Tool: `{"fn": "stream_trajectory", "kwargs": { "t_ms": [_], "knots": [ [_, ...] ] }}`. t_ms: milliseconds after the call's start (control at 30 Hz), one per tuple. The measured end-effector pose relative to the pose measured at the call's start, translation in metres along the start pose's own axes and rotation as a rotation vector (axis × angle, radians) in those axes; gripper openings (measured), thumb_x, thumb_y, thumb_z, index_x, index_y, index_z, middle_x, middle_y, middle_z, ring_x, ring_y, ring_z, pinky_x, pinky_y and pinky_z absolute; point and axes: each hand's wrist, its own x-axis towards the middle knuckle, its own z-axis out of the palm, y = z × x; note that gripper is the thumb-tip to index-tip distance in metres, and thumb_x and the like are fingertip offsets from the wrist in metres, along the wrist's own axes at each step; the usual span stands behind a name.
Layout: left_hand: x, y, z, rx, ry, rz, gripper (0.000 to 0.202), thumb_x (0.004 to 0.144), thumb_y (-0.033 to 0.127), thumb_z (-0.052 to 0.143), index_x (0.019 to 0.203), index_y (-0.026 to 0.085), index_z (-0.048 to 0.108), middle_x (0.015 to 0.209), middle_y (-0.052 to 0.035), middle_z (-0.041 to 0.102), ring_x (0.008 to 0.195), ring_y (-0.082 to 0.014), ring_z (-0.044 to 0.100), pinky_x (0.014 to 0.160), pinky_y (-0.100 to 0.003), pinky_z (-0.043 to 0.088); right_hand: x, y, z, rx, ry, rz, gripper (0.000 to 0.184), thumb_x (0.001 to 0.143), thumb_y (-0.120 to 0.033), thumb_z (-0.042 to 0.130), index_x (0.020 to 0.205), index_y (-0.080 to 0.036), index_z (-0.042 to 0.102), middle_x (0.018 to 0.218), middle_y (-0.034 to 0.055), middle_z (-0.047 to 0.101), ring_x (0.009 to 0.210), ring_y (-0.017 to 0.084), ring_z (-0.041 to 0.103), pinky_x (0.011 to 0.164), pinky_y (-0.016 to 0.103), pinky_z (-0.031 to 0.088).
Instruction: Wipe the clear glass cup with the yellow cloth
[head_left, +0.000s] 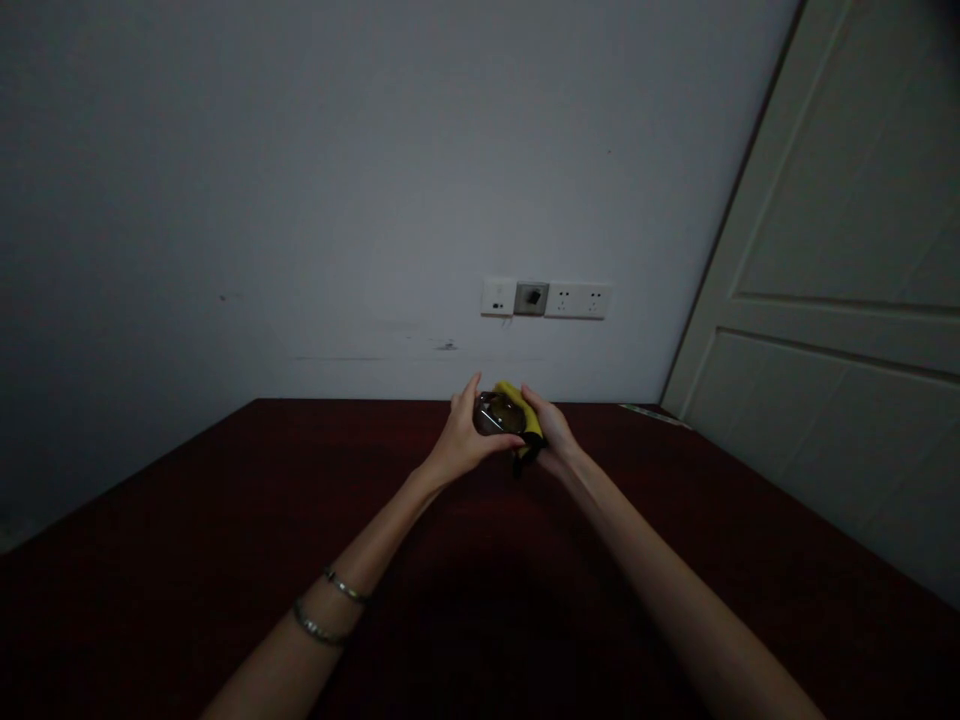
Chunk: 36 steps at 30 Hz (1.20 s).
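Note:
My left hand (466,432) grips a round, dark, glassy object (495,414), its thumb along the lower edge and its fingers around the left side. Light glints off the smooth surface, and whether it is a cup or a bowl I cannot tell. On the right, my right hand (553,425) is closed on a yellow cloth (531,418) with a dark edge. The cloth presses against the right side of the glassy object, and a dark end of it hangs below. Both hands are held close together above the dark red table.
A dark red table (300,520) reaches back to a pale wall (337,180). White sockets (576,301) and a grey plate (531,298) sit on the wall behind my hands. At the right stands a pale panelled door (840,250). A thin patterned strip (654,415) lies at the table's back right.

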Motion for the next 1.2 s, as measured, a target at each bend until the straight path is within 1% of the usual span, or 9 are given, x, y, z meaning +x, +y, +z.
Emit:
{"fn": "stream_trajectory", "kwargs": {
  "t_ms": [167, 300, 433, 533, 600, 733, 867, 1033, 1200],
  "knots": [
    [0.003, -0.007, -0.004, -0.008, 0.095, -0.003, 0.103, 0.055, 0.052, 0.078, 0.138, 0.015, 0.029, 0.129, -0.0181, 0.043, 0.123, -0.0319, 0.039, 0.105, -0.049, 0.028, -0.004, 0.014, 0.011, -0.02, 0.062, -0.199, 0.022, 0.08, -0.037, 0.054, 0.082, -0.019, 0.066, 0.08, 0.003, 0.071, 0.08, 0.018, 0.064, 0.073, 0.029, 0.049],
    [0.003, -0.008, -0.004, -0.118, 0.112, -0.081, 0.103, 0.062, 0.051, 0.074, 0.141, 0.013, 0.021, 0.131, -0.0187, 0.043, 0.122, -0.0311, 0.042, 0.104, -0.047, 0.03, -0.009, 0.02, 0.017, -0.039, 0.081, -0.364, 0.02, 0.072, -0.038, 0.061, 0.082, -0.021, 0.065, 0.082, -0.0011, 0.068, 0.081, 0.016, 0.061, 0.071, 0.026, 0.047],
    [-0.001, 0.002, 0.001, -0.341, -0.015, -0.176, 0.093, 0.075, 0.046, 0.063, 0.144, 0.013, 0.011, 0.137, -0.018, 0.041, 0.127, -0.0291, 0.04, 0.108, -0.046, 0.027, -0.004, 0.011, 0.008, -0.12, 0.177, -0.301, 0.019, 0.073, -0.037, 0.058, 0.074, -0.02, 0.064, 0.069, -0.002, 0.065, 0.067, 0.014, 0.057, 0.062, 0.025, 0.044],
    [-0.004, 0.004, 0.01, -0.474, -0.16, -0.163, 0.103, 0.072, 0.036, 0.067, 0.146, 0.012, 0.0, 0.14, -0.0184, 0.04, 0.128, -0.0293, 0.04, 0.109, -0.049, 0.025, 0.001, -0.002, -0.003, -0.136, 0.199, -0.237, 0.022, 0.076, -0.037, 0.054, 0.069, -0.019, 0.063, 0.061, -0.0004, 0.064, 0.06, 0.016, 0.056, 0.058, 0.027, 0.043],
    [-0.007, 0.001, 0.016, -0.471, -0.174, -0.112, 0.107, 0.068, 0.032, 0.071, 0.146, 0.015, 0.0, 0.141, -0.0181, 0.039, 0.13, -0.0308, 0.038, 0.109, -0.052, 0.025, 0.002, -0.009, -0.009, -0.145, 0.184, -0.204, 0.023, 0.077, -0.039, 0.054, 0.069, -0.019, 0.063, 0.061, 0.0011, 0.065, 0.06, 0.017, 0.058, 0.058, 0.028, 0.043],
    [-0.011, -0.008, 0.027, -0.375, -0.073, -0.106, 0.102, 0.065, 0.027, 0.075, 0.146, 0.019, 0.012, 0.141, -0.0166, 0.039, 0.131, -0.033, 0.035, 0.109, -0.055, 0.025, 0.003, -0.014, -0.013, -0.194, 0.158, -0.157, 0.025, 0.077, -0.043, 0.054, 0.068, -0.02, 0.061, 0.06, 0.0015, 0.065, 0.06, 0.017, 0.059, 0.059, 0.028, 0.043],
    [-0.012, -0.011, 0.031, -0.306, 0.027, -0.104, 0.099, 0.063, 0.028, 0.077, 0.144, 0.019, 0.02, 0.142, -0.0166, 0.037, 0.132, -0.0326, 0.034, 0.11, -0.052, 0.025, 0.003, -0.011, -0.011, -0.217, 0.175, -0.188, 0.028, 0.076, -0.046, 0.053, 0.069, -0.02, 0.061, 0.061, 0.0015, 0.065, 0.062, 0.018, 0.058, 0.06, 0.028, 0.042],
    [-0.005, -0.009, 0.022, -0.242, 0.11, -0.12, 0.103, 0.055, 0.027, 0.081, 0.141, 0.019, 0.024, 0.138, -0.0165, 0.037, 0.128, -0.032, 0.038, 0.108, -0.05, 0.029, 0.0, -0.005, -0.001, -0.253, 0.193, -0.295, 0.027, 0.072, -0.046, 0.056, 0.073, -0.02, 0.063, 0.069, -0.0006, 0.066, 0.072, 0.018, 0.059, 0.066, 0.028, 0.043],
    [0.002, -0.005, 0.009, -0.174, 0.13, -0.175, 0.099, 0.046, 0.031, 0.084, 0.131, 0.009, 0.037, 0.128, -0.0189, 0.041, 0.117, -0.0307, 0.047, 0.105, -0.045, 0.034, -0.004, -0.001, 0.012, -0.153, 0.164, -0.352, 0.023, 0.073, -0.041, 0.055, 0.073, -0.02, 0.064, 0.072, -0.0023, 0.066, 0.072, 0.016, 0.057, 0.069, 0.026, 0.043]
  ]
}}
